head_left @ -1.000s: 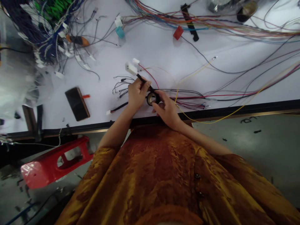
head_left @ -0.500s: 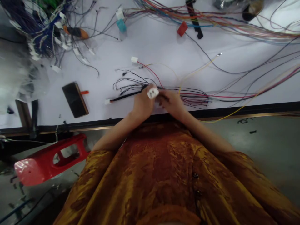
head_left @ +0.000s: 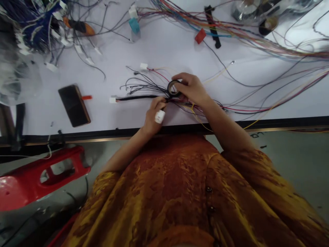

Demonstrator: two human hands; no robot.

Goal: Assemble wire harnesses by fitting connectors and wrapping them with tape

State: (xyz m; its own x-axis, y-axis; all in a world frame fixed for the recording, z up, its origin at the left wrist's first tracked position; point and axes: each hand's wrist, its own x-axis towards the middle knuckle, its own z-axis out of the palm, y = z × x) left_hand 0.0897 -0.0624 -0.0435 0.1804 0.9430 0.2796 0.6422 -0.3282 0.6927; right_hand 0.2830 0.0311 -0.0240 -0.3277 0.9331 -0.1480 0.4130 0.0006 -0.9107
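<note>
My right hand grips a roll of black tape between thumb and fingers, just above the wires. My left hand is closed around the wire bundle, close to the roll. A white connector rests against the back of my left hand. To the left the black-sleeved part of the bundle ends in another white connector. Thin black wires with bare terminals fan out behind it. A third white connector on a red wire lies farther back.
A phone lies left on the table beside an orange stick. Loose coloured wires run across the back, with a red tag and black strap. Orange-black cutters sit back left. A red plastic chair stands below.
My right hand has risen from the bundle and now holds the tape roll above it. My left hand has shifted slightly left and down. The camera view has moved a little.
</note>
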